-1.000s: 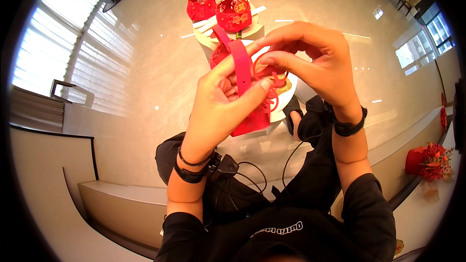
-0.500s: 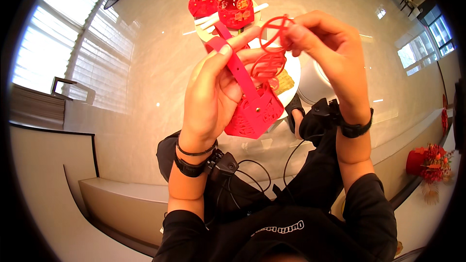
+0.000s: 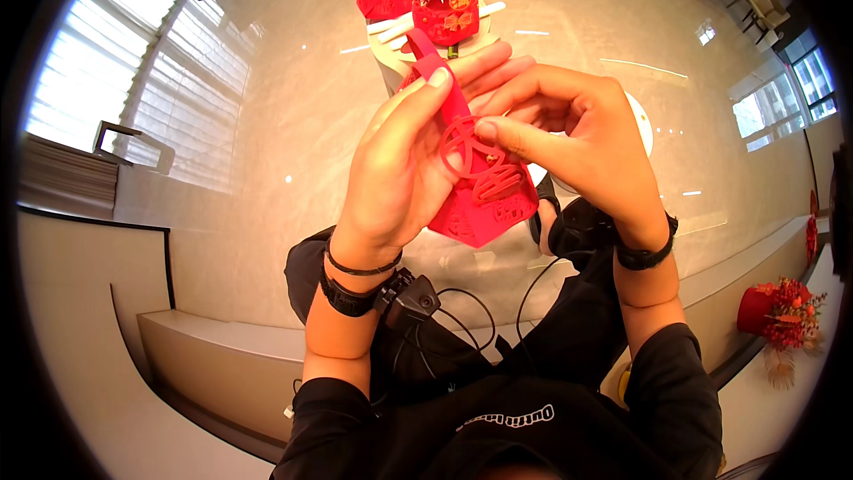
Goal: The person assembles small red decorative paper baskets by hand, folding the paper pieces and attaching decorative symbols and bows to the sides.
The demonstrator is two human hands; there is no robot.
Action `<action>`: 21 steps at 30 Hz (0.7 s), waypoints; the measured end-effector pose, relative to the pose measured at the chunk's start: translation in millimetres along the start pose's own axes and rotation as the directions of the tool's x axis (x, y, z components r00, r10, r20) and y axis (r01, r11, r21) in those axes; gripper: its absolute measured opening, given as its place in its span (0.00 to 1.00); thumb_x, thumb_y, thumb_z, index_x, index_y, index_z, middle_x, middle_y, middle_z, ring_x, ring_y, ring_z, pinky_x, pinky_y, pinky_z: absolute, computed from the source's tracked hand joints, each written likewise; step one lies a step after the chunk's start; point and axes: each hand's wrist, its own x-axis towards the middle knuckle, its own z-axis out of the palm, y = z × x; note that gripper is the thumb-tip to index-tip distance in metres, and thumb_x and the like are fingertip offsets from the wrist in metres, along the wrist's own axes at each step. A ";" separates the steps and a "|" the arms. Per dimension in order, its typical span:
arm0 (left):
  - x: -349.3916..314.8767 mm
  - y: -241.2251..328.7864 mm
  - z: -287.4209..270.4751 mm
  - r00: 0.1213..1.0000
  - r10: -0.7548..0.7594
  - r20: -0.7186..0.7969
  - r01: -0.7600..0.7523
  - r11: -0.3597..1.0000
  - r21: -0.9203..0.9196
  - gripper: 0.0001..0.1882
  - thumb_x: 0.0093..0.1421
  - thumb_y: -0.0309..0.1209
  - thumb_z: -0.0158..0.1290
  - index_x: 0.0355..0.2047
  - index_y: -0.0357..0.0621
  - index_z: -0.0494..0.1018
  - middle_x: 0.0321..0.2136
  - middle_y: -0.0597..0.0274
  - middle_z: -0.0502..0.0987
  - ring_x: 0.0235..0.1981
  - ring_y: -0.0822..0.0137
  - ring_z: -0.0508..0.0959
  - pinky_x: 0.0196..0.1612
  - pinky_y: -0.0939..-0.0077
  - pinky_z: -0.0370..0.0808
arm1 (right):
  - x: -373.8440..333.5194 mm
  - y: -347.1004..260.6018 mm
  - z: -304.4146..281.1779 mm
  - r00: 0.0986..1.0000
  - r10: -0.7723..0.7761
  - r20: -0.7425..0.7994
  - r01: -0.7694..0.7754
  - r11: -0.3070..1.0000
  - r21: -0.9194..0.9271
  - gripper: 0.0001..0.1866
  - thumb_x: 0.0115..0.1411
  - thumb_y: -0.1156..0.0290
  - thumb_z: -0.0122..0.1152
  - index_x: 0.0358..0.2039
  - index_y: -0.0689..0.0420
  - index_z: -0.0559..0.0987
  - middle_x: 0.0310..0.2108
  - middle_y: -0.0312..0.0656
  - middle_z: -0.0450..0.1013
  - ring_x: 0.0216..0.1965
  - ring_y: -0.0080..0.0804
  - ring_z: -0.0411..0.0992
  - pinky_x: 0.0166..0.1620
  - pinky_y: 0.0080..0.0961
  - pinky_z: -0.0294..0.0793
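My left hand (image 3: 386, 160) is closed on a red cut-out basket (image 3: 480, 227), its thumb lying across the band handle. The basket hangs tilted below the palm. In front of the basket, my right hand (image 3: 591, 124) pinches a thin red openwork ornament (image 3: 498, 183) with a round ring at its top. The ornament overlaps the handle and the basket's side; whether it is fastened anywhere I cannot tell. Some fingertips of both hands are hidden behind one another.
Two finished-looking red baskets, one (image 3: 385, 0) farther left and one (image 3: 447, 18) with a gold tag and bow, stand on a small white table (image 3: 391, 67) ahead. White sticks (image 3: 490, 9) lie by them. A red potted arrangement (image 3: 760, 307) is at the right.
My right hand has brought the ornament down and left, from beside the handle to in front of the basket. The left hand still holds the basket, shifted slightly right.
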 end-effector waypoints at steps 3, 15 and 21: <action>0.3 -2.2 -1.2 1.000 0.028 -0.007 -0.028 1.000 -0.005 0.28 0.70 0.38 0.34 0.61 0.25 0.56 0.59 0.40 0.63 0.60 0.53 0.66 0.62 0.60 0.64 | -0.2 -4.8 -0.8 0.997 0.073 0.026 -0.073 0.997 -0.002 0.05 0.54 0.79 0.65 0.32 0.67 0.79 0.28 0.37 0.77 0.28 0.18 0.74 0.34 0.14 0.74; -0.6 2.8 -0.5 1.000 0.017 0.010 -0.017 1.000 -0.013 0.27 0.70 0.37 0.34 0.60 0.25 0.57 0.59 0.40 0.63 0.60 0.54 0.66 0.62 0.61 0.64 | 1.7 -4.8 -2.0 0.988 0.150 0.046 -0.152 0.986 0.061 0.06 0.55 0.77 0.65 0.32 0.66 0.79 0.25 0.35 0.76 0.26 0.17 0.73 0.32 0.13 0.72; 0.7 -2.7 -1.5 1.000 0.021 0.021 -0.020 0.998 -0.059 0.27 0.70 0.37 0.34 0.60 0.24 0.57 0.59 0.40 0.63 0.60 0.54 0.66 0.61 0.60 0.64 | 2.3 1.5 -2.9 0.988 0.135 0.082 -0.140 0.988 0.067 0.06 0.55 0.76 0.64 0.32 0.65 0.80 0.22 0.33 0.74 0.24 0.14 0.70 0.30 0.12 0.69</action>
